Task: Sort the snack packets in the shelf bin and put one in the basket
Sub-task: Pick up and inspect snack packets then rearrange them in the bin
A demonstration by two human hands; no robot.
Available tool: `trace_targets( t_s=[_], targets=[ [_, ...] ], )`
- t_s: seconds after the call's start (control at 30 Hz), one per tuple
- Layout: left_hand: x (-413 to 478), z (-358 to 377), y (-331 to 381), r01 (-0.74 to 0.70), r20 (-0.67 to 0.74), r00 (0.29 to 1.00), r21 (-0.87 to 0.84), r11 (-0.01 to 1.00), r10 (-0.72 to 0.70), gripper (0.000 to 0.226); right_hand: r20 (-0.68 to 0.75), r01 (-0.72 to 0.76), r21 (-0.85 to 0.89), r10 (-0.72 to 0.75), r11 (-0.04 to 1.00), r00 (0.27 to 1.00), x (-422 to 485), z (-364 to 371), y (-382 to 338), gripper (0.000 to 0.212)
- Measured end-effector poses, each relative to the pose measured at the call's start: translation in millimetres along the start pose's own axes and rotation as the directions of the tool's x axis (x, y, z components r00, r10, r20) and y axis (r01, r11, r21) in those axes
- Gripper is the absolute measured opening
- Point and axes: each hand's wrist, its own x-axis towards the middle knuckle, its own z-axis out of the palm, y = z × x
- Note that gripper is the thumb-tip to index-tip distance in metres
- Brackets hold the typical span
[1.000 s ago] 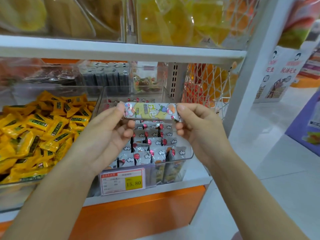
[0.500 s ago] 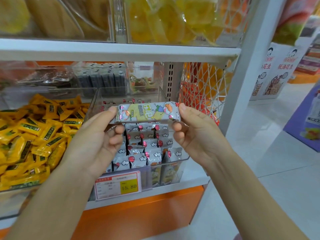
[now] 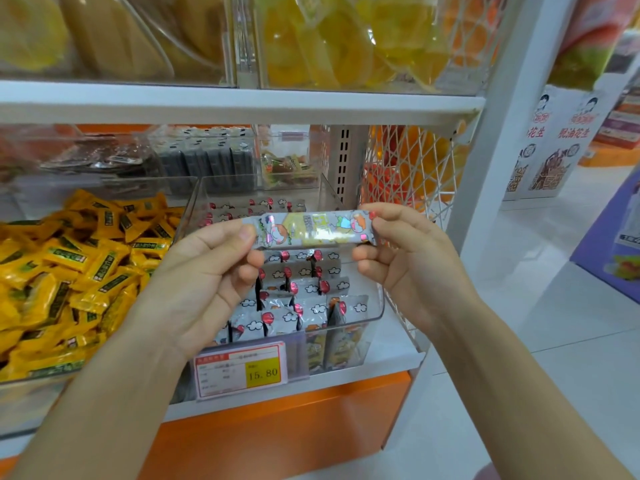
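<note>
Head view: two hands hold one snack packet [image 3: 311, 228] level above the clear shelf bin [image 3: 376, 306].
The left hand [image 3: 204, 282] pinches the packet's left end between thumb and curled fingers [image 3: 254, 261], and the right hand [image 3: 412, 268] pinches the right end likewise. The packet lies horizontal, printed face up, above the cloud-printed packets [image 3: 298, 289] standing in rows inside the bin. A price tag [image 3: 242, 370] reading 15.80 sits on the bin's front. Yellow packets [image 3: 69, 271] fill the neighbouring bin on the left.

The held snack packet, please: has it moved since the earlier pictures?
No, not noticeably: the snack packet still hangs over the clear bin, as far above the price tag as before, pinched by the left hand and right hand.
</note>
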Motion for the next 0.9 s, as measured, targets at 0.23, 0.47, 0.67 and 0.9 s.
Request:
trace_targets(
  t_s=[0.23, 0.47, 0.67, 0.9],
  targets=[
    [1.4, -6.1, -0.8, 0.035, 0.018, 0.999, 0.092, 0.995, -0.037, 0.005, 0.036, 0.120, -0.270, -0.114, 0.955, 0.993, -2.4, -0.9, -0.1, 0.012],
    [-1.8, -4.7, -2.4, -0.066, 0.127, 0.991, 0.255, 0.965, 0.034, 0.025, 0.150, 0.196, -0.495, -0.139, 0.846, 0.979, -2.6, 1.1, 3.9, 0.022],
    [-1.9, -6.7, 0.7, -0.110, 0.162, 0.985, 0.316, 0.942, 0.061, 0.021, 0.179, 0.278, -0.552, -0.214, 0.786, 0.960, -5.0, 3.0, 5.7, 0.009],
    [-4.3, -7.2, 2.9, -0.220, 0.224, 0.966, 0.440, 0.870, 0.131, 0.023, 0.157, 0.272, -0.519, -0.223, 0.810, 0.962, -3.6, 2.5, 6.5, 0.011]
  ],
)
